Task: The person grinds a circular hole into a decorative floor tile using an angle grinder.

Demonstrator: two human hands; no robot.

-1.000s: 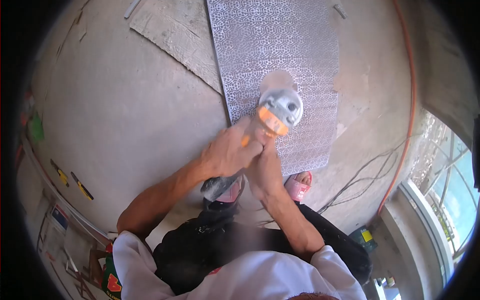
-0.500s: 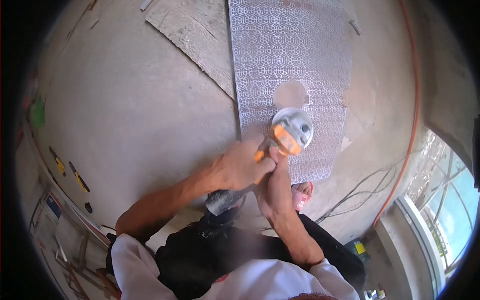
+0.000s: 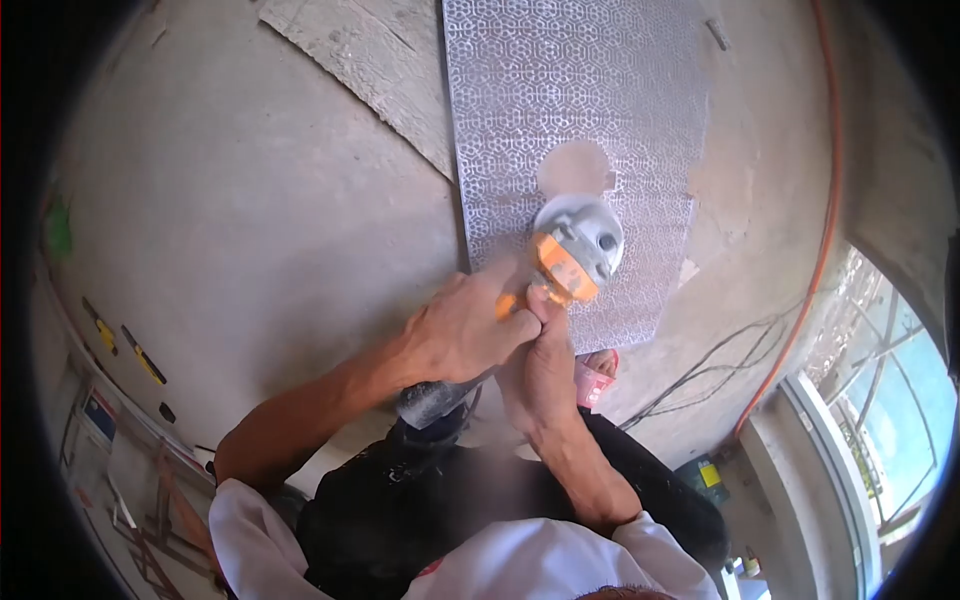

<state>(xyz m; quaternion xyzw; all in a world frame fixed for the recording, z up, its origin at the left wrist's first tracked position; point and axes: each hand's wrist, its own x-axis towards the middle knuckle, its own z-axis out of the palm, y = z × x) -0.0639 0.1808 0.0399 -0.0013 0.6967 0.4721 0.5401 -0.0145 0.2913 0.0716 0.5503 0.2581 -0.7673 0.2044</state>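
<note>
An orange and grey angle grinder (image 3: 567,266) is held low over a patterned tile panel (image 3: 560,85), its round guard and disc end facing away from me. My left hand (image 3: 468,322) wraps around the grinder's body from the left. From the right, my right hand (image 3: 541,375) is closed on the grinder too, its thumb near the orange part. The dark rear end of the tool sticks out below my left wrist. Just beyond the grinder head, the panel has a round plain area (image 3: 573,168) like a cut-out, with a small notch at its right. Whether the disc touches the panel is hidden.
A rough board (image 3: 370,70) lies left of the panel. Two yellow-and-black cutter knives (image 3: 144,355) rest on the floor at left. Black cables (image 3: 705,370) and an orange hose (image 3: 828,200) run along the right. My sandalled foot (image 3: 596,378) is by the panel's near edge.
The whole view has shifted slightly, with the panel and floor items now higher and further left. Both hands keep their hold on the grinder, which has barely moved relative to the panel.
</note>
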